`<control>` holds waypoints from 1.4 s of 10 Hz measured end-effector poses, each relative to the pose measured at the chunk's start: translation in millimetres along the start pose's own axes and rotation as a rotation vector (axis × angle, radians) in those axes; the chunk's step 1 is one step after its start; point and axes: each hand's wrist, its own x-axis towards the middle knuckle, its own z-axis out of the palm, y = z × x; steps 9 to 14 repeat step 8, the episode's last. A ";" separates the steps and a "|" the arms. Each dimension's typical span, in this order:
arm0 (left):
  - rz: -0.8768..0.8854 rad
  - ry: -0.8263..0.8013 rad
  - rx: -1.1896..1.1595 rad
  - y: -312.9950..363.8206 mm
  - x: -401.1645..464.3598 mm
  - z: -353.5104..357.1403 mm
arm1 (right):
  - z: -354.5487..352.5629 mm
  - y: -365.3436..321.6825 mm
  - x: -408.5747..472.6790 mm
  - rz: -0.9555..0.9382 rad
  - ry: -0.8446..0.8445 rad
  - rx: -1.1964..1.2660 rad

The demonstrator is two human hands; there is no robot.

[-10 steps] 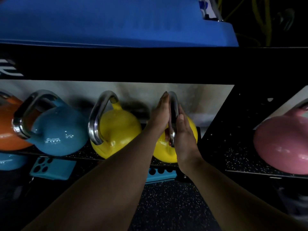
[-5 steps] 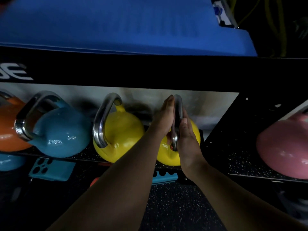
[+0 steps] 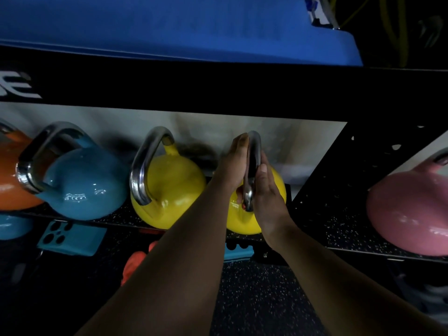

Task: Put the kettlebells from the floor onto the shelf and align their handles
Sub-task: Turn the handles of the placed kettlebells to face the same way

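A yellow kettlebell with a steel handle sits on the black speckled shelf. My left hand presses the handle's left side, and my right hand clasps its right side, so both hold it edge-on toward me. To the left on the same shelf stand a second yellow kettlebell, a blue one and an orange one, handles turned front-left. A pink kettlebell rests in the right bay.
A blue mat lies on top of the rack above a black crossbeam. Below the shelf are teal blocks, an orange object and another blue kettlebell. Speckled rubber floor is underneath.
Both hands stay on the right yellow kettlebell's handle. My view has shifted slightly; the kettlebell's position and handle angle look nearly the same.
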 end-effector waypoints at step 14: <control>0.314 0.099 1.019 39.1 -120.6 21.1 | -154.5 -55.9 -71.6 -0.051 -0.094 -0.873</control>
